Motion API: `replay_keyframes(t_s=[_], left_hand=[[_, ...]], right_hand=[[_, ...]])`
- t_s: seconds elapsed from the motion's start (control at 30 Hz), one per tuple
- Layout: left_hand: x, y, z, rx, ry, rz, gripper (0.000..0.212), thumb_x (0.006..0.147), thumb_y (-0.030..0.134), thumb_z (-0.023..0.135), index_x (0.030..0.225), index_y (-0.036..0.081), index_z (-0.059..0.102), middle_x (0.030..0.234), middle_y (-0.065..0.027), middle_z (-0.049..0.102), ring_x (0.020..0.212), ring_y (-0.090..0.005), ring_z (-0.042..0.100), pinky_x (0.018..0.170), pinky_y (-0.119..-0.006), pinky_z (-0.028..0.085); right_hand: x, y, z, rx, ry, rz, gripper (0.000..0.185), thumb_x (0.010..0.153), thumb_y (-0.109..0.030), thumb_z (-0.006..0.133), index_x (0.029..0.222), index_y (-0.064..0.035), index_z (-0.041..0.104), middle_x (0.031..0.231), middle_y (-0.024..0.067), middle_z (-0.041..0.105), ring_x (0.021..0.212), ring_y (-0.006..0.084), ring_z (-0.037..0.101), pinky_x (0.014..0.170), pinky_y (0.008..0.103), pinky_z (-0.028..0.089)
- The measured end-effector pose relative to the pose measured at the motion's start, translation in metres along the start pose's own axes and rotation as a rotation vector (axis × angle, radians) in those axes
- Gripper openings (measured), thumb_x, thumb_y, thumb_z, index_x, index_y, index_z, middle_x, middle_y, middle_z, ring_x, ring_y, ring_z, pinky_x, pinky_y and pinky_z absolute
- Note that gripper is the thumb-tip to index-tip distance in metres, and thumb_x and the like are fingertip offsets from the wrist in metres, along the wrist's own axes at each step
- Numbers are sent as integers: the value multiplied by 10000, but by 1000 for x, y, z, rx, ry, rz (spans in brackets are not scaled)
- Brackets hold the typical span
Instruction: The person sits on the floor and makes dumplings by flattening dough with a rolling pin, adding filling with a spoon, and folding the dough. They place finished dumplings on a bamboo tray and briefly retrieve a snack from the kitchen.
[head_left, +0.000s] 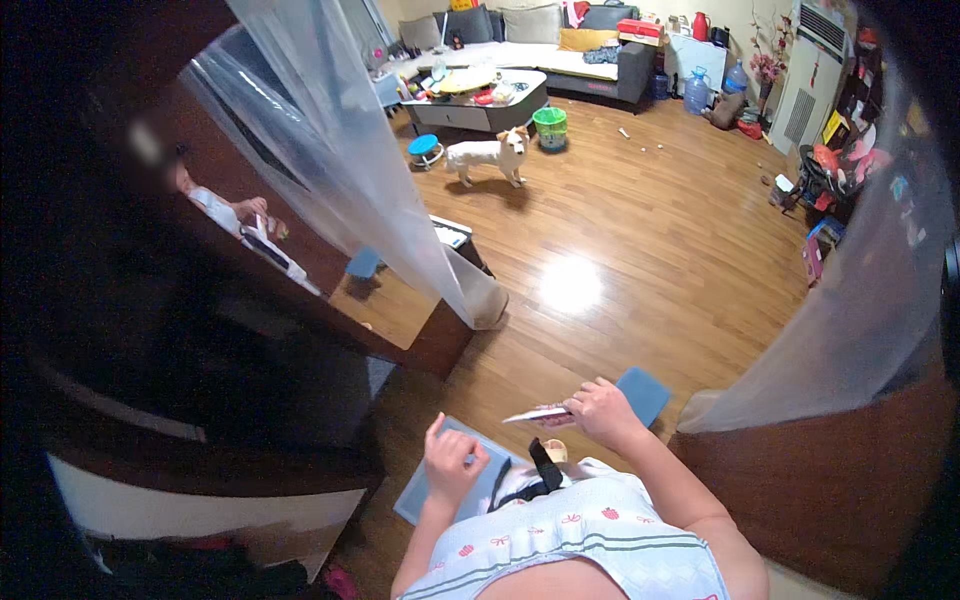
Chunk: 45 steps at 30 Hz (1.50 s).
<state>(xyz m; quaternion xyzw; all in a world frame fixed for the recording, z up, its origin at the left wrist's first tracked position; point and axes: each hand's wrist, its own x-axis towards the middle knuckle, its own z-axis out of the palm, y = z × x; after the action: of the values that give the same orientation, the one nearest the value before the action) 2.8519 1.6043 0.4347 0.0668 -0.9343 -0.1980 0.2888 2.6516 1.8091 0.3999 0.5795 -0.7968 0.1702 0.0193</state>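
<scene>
My right hand (602, 411) grips a thin flat object (541, 415) by one end. Its upper face is pale and its lower edge has a pinkish pattern; it is seen too edge-on to name. To its left, my left hand (453, 459) is raised with the index finger pointing up and the other fingers loosely curled, holding nothing that I can see. A black strap (546, 466) sticks out in front of my waist, below the hands. Beneath my left hand is a light blue mat (427, 480), and a blue flat piece (643, 396) lies beyond my right wrist.
Clear plastic door curtains hang at left (352, 172) and right (817, 337). A white dog (487, 154) stands on the wooden floor (637, 225) near a green-lined bin (551, 129), a blue stool (424, 145) and a cluttered coffee table (450, 116). A mirror (300, 225) at left reflects a person.
</scene>
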Motion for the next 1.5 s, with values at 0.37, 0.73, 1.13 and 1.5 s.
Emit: replay_keyframes(t_s=[0.37, 0.73, 1.13, 1.5], left_hand=[[240, -121, 131, -79, -28, -4, 209, 788, 32, 672, 988, 87, 646, 880, -44, 650, 837, -228, 634, 1002, -490, 427], [512, -205, 273, -208, -123, -7, 305, 838, 6, 616, 1124, 102, 660, 893, -42, 691, 851, -195, 666, 1027, -488, 404], [711, -201, 467, -164, -246, -159, 165, 843, 79, 631, 994, 96, 695, 823, -52, 674, 791, -209, 651, 1036, -491, 403], [840, -177, 564, -166, -140, -392, 129, 835, 132, 658, 950, 78, 678, 872, -39, 669, 862, -211, 647, 925, -401, 480]], right_hand=[[168, 175, -3, 5, 157, 98, 92, 724, -153, 669, 795, -100, 646, 716, 32, 620, 754, 207, 590, 708, 349, 459], [302, 381, -41, 19, 171, 287, 167, 693, -82, 697, 859, -79, 684, 727, 57, 635, 738, 231, 595, 682, 362, 458], [408, 682, -75, 46, 31, 189, 204, 680, -75, 701, 882, -64, 673, 748, 51, 640, 752, 222, 595, 688, 357, 451], [528, 884, -110, 92, -139, -104, 235, 684, -49, 694, 919, -56, 684, 789, 44, 647, 753, 227, 578, 677, 358, 443]])
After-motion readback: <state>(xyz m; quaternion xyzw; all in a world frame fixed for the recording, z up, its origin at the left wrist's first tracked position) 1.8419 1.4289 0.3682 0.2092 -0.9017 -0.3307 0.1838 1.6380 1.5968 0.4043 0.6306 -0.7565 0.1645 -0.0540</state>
